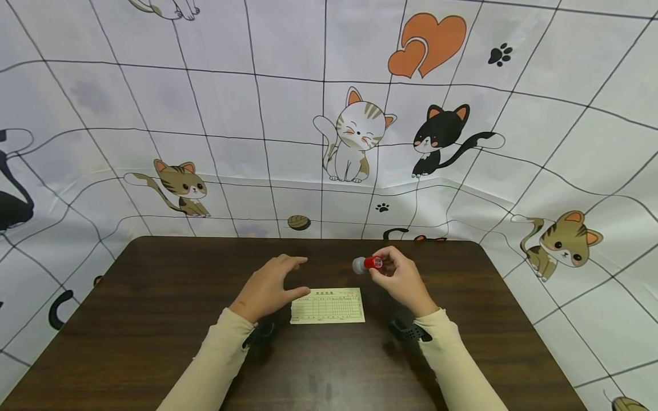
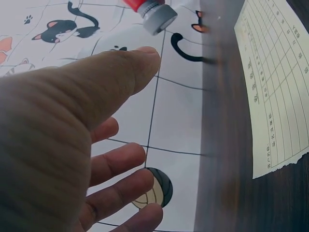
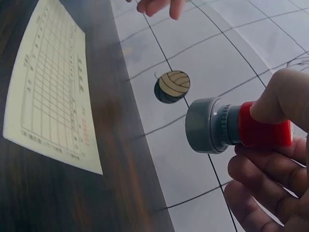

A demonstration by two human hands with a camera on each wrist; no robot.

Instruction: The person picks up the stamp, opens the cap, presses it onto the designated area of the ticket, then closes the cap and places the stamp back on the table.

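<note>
My right hand (image 1: 404, 281) pinches a small round stamp (image 1: 366, 264) by its red handle between thumb and fingers, above the table. In the right wrist view the stamp (image 3: 207, 125) lies sideways, its wide grey capped end pointing away from the palm. My left hand (image 1: 269, 286) hovers over the table with nothing in it, thumb and fingers spread apart. Between and just below the hands lies a pale yellow printed form (image 1: 327, 306) with a ruled grid. One torn edge of this form (image 2: 280, 92) shows in the left wrist view.
A dark brown wooden table (image 1: 154, 319) carries the form. Behind it and at both sides hangs a white sheet (image 1: 288, 108) with black grid lines, cartoon cats, hearts and yarn balls. Dark bands (image 1: 408, 330) sit on both wrists.
</note>
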